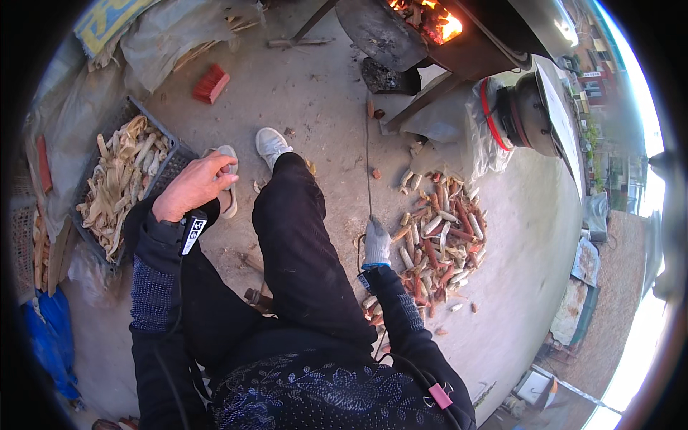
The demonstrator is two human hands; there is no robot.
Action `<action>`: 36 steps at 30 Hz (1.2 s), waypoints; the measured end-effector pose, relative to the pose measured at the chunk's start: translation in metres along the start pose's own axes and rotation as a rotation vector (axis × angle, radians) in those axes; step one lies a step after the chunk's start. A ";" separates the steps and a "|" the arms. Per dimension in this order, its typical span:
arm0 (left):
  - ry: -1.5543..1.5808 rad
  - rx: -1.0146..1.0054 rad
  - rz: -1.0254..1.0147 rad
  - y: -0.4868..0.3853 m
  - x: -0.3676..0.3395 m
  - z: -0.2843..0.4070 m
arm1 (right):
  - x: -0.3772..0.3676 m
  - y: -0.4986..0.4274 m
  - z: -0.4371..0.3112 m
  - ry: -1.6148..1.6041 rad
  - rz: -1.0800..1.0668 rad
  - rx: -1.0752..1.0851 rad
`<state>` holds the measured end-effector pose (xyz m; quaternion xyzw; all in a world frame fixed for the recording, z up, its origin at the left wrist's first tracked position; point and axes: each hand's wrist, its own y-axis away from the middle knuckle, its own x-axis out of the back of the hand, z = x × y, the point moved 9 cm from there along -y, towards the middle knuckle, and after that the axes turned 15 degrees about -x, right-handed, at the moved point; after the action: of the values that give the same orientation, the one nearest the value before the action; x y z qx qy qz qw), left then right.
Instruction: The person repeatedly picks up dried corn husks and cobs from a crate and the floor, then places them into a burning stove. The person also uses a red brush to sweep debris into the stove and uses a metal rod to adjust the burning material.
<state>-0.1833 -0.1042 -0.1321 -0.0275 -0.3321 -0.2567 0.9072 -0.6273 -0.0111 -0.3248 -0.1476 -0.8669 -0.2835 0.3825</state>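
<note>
My right hand (377, 242), in a pale work glove, is shut around a thin metal rod (368, 161). The rod runs over the concrete floor towards the stove (484, 56), and its bent end shows beside the glove. Close to the right of this hand lies a heap of corn cobs (443, 231), some reddish, some whitish. My bare left hand (196, 183) is over my left knee, with loosely bent fingers, the thumb apart and nothing visible in it. Next to it stands a dark plastic crate (180, 156) of pale cobs and husks (121, 177).
Flames (449, 27) burn in the stove's opening, above a metal ash scoop (384, 78). A red brush head (211, 84) lies on the floor. Plastic sheeting (166, 45) covers a pile at the upper left. A plastic-wrapped vessel with a red band (493, 115) stands beside the stove.
</note>
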 end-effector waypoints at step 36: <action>-0.092 0.137 -0.208 -0.029 -0.042 -0.012 | -0.021 -0.116 0.005 -0.858 -0.547 -0.568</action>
<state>-0.2176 -0.1134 -0.1707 0.0571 -0.3913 -0.3245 0.8593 -0.6707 -0.1011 -0.3875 -0.1170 -0.8410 -0.5081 -0.1445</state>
